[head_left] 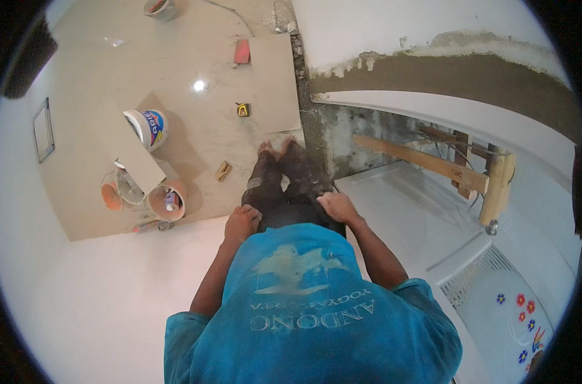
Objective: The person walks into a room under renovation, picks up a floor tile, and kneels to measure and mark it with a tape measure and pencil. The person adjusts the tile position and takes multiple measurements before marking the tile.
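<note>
My left hand (242,223) is at my left thigh, its fingers curled in against the cloth of my dark trousers (270,192). On the other side my right hand (337,207) is closed at the right thigh and pinches the same trousers. My bare feet (277,147) stand on the tiled floor, close to the edge of a loose tile (275,83). A yellow and black tape measure (242,109) lies beyond my feet to the left. Nearer, a small wooden block or float (223,171) rests on the floor.
Left are a white paint bucket (151,128), a leaning tile piece (139,163) and an orange bucket (167,200) holding a bottle. A red piece (241,52) lies by the loose tile. Right, a wooden beam (425,163) and post (497,185) stand under a white ledge (444,105).
</note>
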`<action>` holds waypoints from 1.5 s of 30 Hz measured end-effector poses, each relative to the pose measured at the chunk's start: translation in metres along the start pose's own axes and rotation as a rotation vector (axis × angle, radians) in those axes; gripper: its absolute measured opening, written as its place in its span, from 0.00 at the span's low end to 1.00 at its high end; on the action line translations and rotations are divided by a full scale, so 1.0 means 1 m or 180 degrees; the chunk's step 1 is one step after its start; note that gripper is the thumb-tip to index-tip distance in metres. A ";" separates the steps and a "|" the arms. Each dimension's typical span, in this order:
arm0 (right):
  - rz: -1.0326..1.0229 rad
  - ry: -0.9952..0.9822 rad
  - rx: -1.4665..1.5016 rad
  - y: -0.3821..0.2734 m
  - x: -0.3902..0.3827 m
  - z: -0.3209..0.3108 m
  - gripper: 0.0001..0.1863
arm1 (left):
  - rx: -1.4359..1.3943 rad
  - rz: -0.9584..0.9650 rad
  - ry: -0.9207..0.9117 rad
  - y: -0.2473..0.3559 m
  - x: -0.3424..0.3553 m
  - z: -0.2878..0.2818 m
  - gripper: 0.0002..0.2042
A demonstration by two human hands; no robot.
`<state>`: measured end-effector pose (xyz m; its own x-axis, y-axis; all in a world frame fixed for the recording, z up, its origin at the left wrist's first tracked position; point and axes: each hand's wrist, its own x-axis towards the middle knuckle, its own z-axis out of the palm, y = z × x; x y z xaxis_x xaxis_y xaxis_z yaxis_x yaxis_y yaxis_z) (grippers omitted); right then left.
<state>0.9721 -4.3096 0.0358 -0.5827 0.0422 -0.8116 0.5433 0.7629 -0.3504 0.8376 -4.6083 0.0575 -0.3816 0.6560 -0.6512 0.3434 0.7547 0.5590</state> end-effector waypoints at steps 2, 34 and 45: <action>-0.0560 -0.0243 0.0205 0.003 0.002 0.000 0.24 | 0.0302 -0.0007 -0.0326 0.001 0.003 -0.001 0.09; 0.0324 0.0739 0.1622 0.039 0.413 0.040 0.12 | -0.1093 -0.1064 0.1403 -0.325 0.481 -0.058 0.31; -0.0393 0.0704 0.1369 0.105 0.536 0.002 0.15 | 0.1203 -0.0535 0.2065 -0.361 0.759 -0.059 0.54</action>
<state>0.7181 -4.2079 -0.4374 -0.7473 0.1396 -0.6497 0.6351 0.4377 -0.6364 0.3730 -4.3819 -0.6085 -0.8416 0.4955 -0.2151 0.4617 0.8665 0.1898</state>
